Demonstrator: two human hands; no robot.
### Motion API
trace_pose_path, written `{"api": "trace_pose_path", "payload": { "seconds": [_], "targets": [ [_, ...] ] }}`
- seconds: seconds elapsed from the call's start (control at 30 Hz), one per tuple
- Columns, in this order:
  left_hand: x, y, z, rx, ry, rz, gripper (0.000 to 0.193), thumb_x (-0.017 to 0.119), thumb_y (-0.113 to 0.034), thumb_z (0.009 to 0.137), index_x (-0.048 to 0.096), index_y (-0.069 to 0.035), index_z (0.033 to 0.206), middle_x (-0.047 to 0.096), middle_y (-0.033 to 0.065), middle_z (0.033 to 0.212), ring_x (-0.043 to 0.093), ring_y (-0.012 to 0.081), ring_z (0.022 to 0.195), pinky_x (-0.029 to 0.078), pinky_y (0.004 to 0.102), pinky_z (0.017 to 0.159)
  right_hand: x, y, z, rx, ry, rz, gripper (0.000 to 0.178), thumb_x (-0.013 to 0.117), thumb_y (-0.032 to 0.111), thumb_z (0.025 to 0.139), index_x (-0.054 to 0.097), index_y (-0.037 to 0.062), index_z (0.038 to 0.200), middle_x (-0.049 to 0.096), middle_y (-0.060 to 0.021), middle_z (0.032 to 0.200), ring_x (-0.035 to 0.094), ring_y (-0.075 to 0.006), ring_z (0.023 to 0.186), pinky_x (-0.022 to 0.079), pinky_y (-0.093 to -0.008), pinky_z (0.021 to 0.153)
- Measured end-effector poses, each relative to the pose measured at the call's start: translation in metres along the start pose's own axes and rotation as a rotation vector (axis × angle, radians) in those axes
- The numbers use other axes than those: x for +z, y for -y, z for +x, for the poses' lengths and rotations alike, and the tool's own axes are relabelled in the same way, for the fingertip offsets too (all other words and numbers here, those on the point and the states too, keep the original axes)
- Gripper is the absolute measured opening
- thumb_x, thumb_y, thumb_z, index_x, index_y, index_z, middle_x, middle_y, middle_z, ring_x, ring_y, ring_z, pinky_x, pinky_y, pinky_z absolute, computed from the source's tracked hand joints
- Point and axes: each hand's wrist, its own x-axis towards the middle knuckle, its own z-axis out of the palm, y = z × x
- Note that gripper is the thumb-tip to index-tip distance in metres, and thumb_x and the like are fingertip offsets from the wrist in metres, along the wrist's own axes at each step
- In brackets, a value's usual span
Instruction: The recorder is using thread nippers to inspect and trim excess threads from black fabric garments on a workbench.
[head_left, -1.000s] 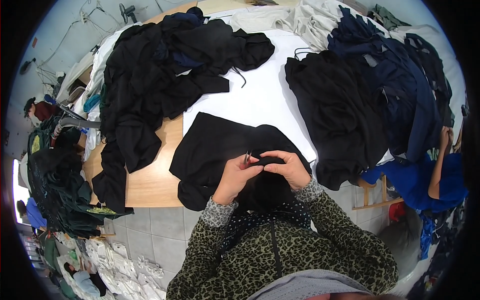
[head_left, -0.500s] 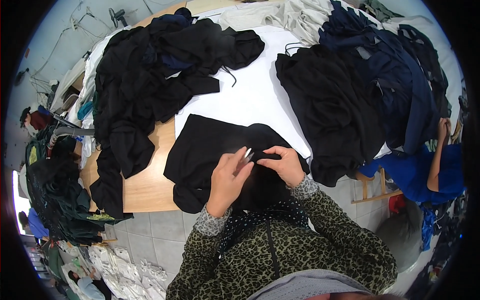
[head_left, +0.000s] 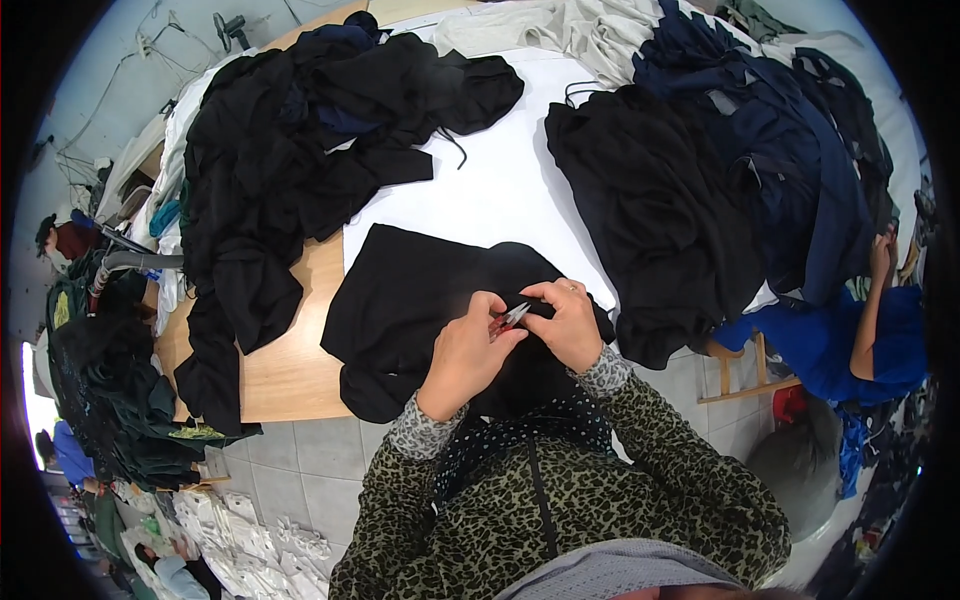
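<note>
My left hand (head_left: 462, 352) is closed around a small pair of thread snips (head_left: 515, 315) with red handles, and their pale metal blades point toward the other hand. With fingers and thumb pinched together, my right hand (head_left: 568, 326) grips a fold of the black garment (head_left: 415, 290). The blade tips lie right beside that pinched fold; whether they touch a thread is too small to tell. The garment spreads over the near edge of the table and hangs toward my lap.
A heap of black clothes (head_left: 270, 150) covers the table's left side. To the right lie a black pile (head_left: 650, 210) and navy garments (head_left: 810, 180). White sheeting (head_left: 480, 200) covers the middle of the table. A person in blue (head_left: 850, 340) works at the right.
My left hand has turned and moved right, bringing the snips' blades to the fold and showing their red handles. My right hand has closed in nearer to the left.
</note>
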Motion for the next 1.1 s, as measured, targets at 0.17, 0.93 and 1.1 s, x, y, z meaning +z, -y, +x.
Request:
{"api": "trace_pose_path", "payload": {
  "seconds": [0.17,0.93,1.1],
  "targets": [
    [-0.0001,-0.0015,0.0013,-0.003,0.010,0.018,0.034,0.073,-0.015,0.078,0.049,0.000,0.098,0.060,0.0115,0.068,0.057,0.0187,0.057,0.044,0.0294,0.054,-0.0001,-0.0030,0.0001,-0.042,-0.017,-0.049,0.025,0.072,0.014,0.067,0.067,0.0066,0.090,0.061,-0.0051,0.076,0.055,-0.0232,0.077,0.037,-0.0363,0.084],
    [-0.0027,-0.0008,0.0069,-0.051,0.121,0.040,0.036,0.069,-0.024,0.080,0.049,-0.004,0.102,0.065,0.0145,0.080,0.064,0.0314,0.074,0.048,0.0388,0.064,0.0004,-0.0004,-0.0011,-0.108,-0.006,-0.115,0.026,0.074,0.014,0.066,0.066,0.0071,0.090,0.062,-0.0045,0.077,0.055,-0.0226,0.078,0.035,-0.0368,0.086],
    [-0.0030,-0.0004,0.0070,-0.042,0.136,-0.039,0.036,0.070,-0.022,0.080,0.050,-0.004,0.102,0.064,0.0142,0.078,0.064,0.0295,0.071,0.048,0.0364,0.063,0.0003,-0.0020,-0.0009,-0.096,0.003,-0.106,0.027,0.074,0.013,0.066,0.066,0.0067,0.090,0.062,-0.0056,0.077,0.055,-0.0231,0.078,0.036,-0.0367,0.084]
  ]
}}
